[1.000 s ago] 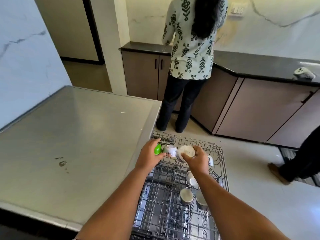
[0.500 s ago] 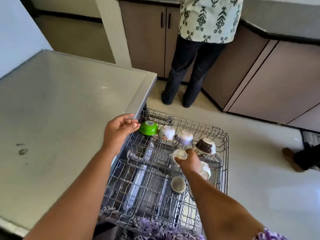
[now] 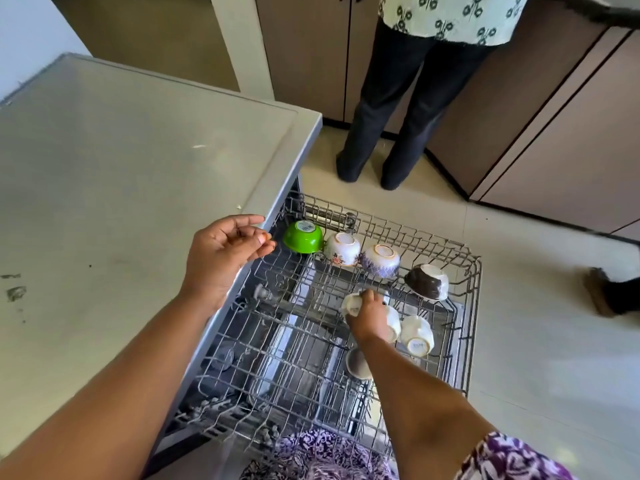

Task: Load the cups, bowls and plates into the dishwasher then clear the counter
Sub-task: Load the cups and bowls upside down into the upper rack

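Note:
The wire dishwasher rack (image 3: 472, 306) is pulled out over the floor. Along its far row a green bowl (image 3: 303, 237), a white floral bowl (image 3: 342, 249), a purple-patterned bowl (image 3: 380, 260) and a dark brown bowl (image 3: 427, 282) rest upside down. My right hand (image 3: 370, 315) is down in the rack, shut on a small white cup (image 3: 351, 304). Two more white cups (image 3: 417, 336) lie beside it, and a cup (image 3: 358, 364) sits under my forearm. My left hand (image 3: 227, 251) hovers open and empty at the counter's edge, just left of the green bowl.
The grey steel counter (image 3: 121, 188) fills the left side, with a few small stains. A person in dark trousers (image 3: 391, 109) stands at brown cabinets (image 3: 554, 140) beyond the rack. Another person's shoe (image 3: 601, 294) shows on the floor at right.
The camera has tilted down. My left hand let go of the green bowl and drew back to the counter edge. My right hand came nearer along the rack with a white cup.

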